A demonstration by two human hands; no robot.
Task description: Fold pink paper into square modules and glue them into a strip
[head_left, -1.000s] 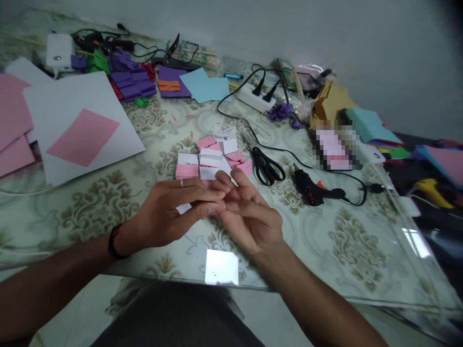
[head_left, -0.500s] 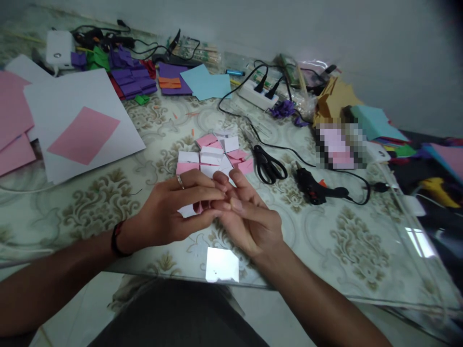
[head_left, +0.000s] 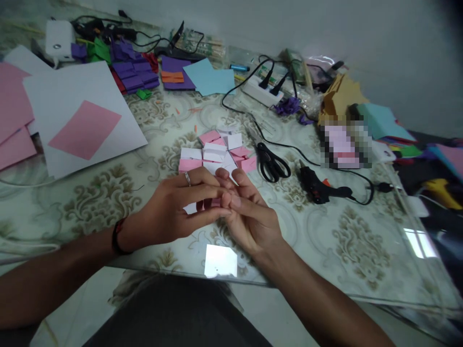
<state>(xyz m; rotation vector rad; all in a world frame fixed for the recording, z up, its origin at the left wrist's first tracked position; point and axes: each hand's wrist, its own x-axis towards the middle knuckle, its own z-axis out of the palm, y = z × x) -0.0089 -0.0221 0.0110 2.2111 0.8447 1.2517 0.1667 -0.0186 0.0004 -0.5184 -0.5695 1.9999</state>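
My left hand (head_left: 170,205), with a ring and a dark wristband, has its thumb and fingertips closed against the fingers of my right hand (head_left: 255,219). The right thumb presses near the left fingertips. A bit of pink shows through the gap between the left fingers, but whether it is held or lies behind them I cannot tell. Just beyond the hands lies a cluster of folded pink and white paper pieces (head_left: 214,152), partly hidden by the fingers. Black-handled scissors (head_left: 274,163) rest to the right of that cluster.
A black glue gun (head_left: 320,185) lies at the right, its cord trailing. Farther back are a white power strip (head_left: 262,91) with plugs and purple folded papers (head_left: 135,76). White sheets (head_left: 126,127) with a pink square (head_left: 86,129) lie left. The table's front edge is close to my lap.
The view has shifted slightly, so the table things appear a little farther right. Both hands stay together, with small shifts of the thumbs and fingertips.
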